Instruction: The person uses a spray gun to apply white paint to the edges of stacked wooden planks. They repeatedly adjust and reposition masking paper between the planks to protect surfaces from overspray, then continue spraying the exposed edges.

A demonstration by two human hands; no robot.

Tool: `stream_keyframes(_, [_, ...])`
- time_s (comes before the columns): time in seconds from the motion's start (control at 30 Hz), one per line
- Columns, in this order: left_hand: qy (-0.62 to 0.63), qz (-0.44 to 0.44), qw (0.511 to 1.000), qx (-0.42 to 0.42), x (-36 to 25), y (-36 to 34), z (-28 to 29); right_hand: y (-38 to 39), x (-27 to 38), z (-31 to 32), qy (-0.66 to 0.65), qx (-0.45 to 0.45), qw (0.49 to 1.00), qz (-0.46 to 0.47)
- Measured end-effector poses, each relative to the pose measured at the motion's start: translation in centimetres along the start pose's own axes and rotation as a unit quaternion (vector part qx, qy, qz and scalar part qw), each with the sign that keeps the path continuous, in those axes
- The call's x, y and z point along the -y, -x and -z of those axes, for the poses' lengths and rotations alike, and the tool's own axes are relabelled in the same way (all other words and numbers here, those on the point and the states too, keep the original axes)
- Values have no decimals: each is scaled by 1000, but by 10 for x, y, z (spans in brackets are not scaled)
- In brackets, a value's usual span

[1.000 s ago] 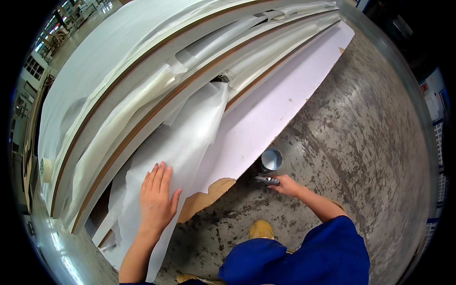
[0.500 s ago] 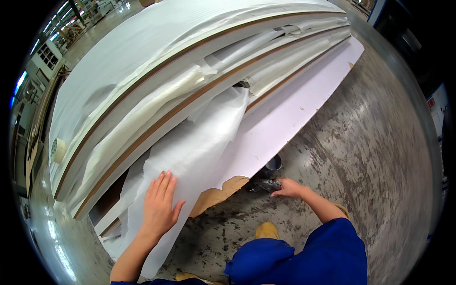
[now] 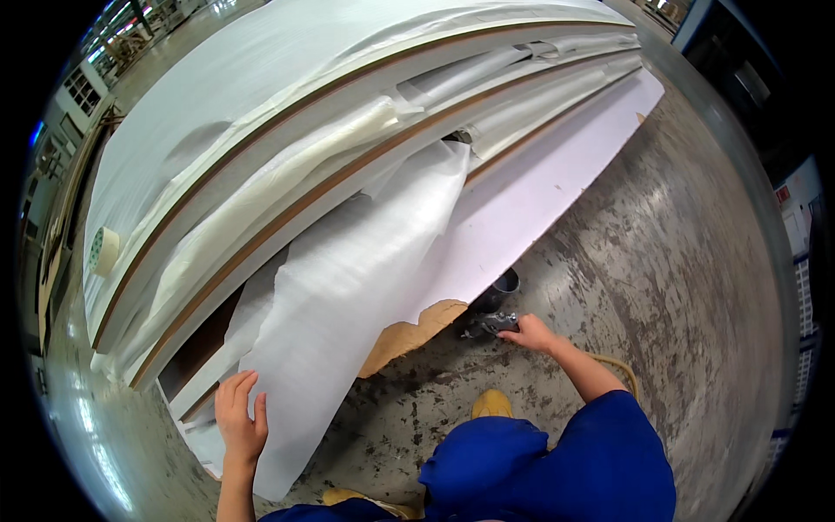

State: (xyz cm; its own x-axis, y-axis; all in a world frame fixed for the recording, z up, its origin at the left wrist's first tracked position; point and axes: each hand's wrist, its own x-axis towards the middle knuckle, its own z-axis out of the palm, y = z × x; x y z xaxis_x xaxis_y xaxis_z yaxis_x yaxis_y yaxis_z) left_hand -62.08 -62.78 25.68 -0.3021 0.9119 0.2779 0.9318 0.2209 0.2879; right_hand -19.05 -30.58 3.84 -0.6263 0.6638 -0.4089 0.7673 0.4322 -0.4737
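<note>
My right hand is closed around a grey metal spray gun, held low beside the edge of a stack of long panels. Against the gun is a dark, round-mouthed cup. My left hand is open, its fingers stretched out and slightly bent, at the left border of a loose white foam sheet. Whether it touches the sheet I cannot tell. That sheet drapes over the pale lilac bottom board and hangs past its front edge.
Wrapped panels with brown edges lie stacked beyond the sheet. A roll of tape stands at their left end. Torn brown board juts out at the front edge. A yellowish hose runs behind my right forearm, above the stained concrete floor.
My left hand has come off the middle of the foam sheet and moved left and nearer to me. My right hand still holds the spray gun, slightly higher in the view.
</note>
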Motion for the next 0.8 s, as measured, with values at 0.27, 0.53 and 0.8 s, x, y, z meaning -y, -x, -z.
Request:
stream_keyframes(0.27, [0, 0, 1000, -6, 9, 9, 5, 3, -5, -5, -96, -5, 995, -18])
stream_keyframes(0.53, [8, 74, 996, -46, 29, 40, 7, 9, -1, 5, -63, -31, 997, -14])
stream_keyframes(0.8, [4, 167, 985, -40, 69, 77, 11, 42, 3, 41, -140, -426, 894, 17])
